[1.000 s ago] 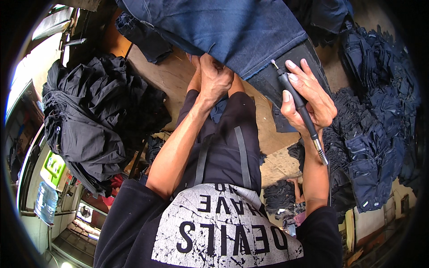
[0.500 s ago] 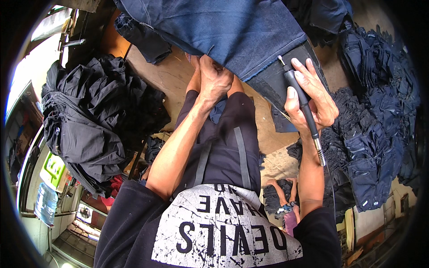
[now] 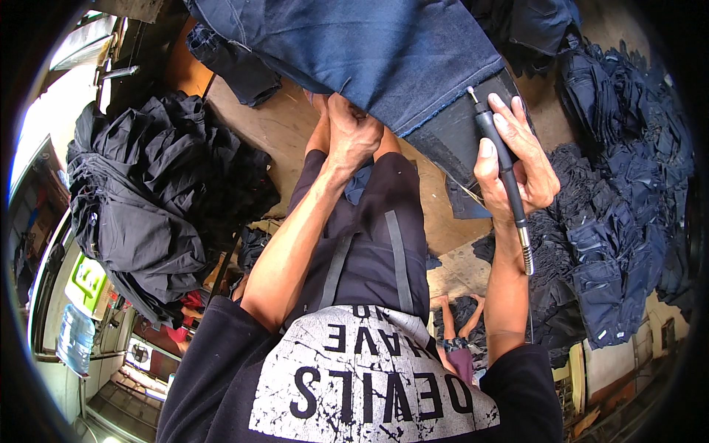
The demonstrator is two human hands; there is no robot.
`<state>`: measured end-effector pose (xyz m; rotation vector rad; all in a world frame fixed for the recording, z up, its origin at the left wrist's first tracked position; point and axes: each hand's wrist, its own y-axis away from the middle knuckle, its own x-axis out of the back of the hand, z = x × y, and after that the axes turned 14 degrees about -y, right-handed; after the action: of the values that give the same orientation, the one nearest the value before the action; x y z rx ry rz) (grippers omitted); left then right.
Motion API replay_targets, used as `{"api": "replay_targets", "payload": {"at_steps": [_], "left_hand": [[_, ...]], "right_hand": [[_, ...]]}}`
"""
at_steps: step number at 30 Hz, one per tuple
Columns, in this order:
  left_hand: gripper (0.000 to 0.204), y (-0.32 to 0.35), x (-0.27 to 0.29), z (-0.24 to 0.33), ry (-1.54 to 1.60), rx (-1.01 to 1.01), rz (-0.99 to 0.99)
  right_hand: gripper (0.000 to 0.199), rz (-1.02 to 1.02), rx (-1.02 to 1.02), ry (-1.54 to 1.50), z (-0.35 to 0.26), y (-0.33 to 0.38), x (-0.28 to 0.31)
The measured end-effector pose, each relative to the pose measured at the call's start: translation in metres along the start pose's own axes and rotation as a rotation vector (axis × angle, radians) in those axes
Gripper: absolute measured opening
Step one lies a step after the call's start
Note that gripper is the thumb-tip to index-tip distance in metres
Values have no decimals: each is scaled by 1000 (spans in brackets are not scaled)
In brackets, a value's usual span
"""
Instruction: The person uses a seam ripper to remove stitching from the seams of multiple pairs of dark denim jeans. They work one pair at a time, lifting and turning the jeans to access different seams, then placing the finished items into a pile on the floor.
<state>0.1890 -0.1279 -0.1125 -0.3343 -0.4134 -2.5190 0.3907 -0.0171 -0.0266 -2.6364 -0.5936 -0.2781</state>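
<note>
Dark blue denim trousers lie across a black board, the hemmed leg end toward me. My left hand is closed at the near edge of the denim, the cloth gathered at its fingers; the fingertips are partly hidden. In my right hand is a black rotary tool handpiece, held like a pen between thumb and fingers. Its small pale round tip points at the right end of the hem, beside the cloth. A metal spring sleeve and thin cable trail from its rear end.
A big heap of black garments rises at the left. Stacks of folded dark jeans line the right side. More denim lies behind the board on the left. Another person's bare legs show low on the right.
The handpiece and my right hand have shifted slightly right and up, with the tip moving along the hem's right end. My left hand has hardly moved.
</note>
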Motion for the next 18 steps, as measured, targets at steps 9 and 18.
{"api": "replay_targets", "payload": {"at_steps": [9, 18], "left_hand": [[45, 0, 5, -2, -18, 157, -153], [55, -6, 5, -13, -132, 82, -172]], "right_hand": [[26, 43, 21, 22, 0, -4, -3], [27, 37, -71, 140, -7, 0, 3]]}}
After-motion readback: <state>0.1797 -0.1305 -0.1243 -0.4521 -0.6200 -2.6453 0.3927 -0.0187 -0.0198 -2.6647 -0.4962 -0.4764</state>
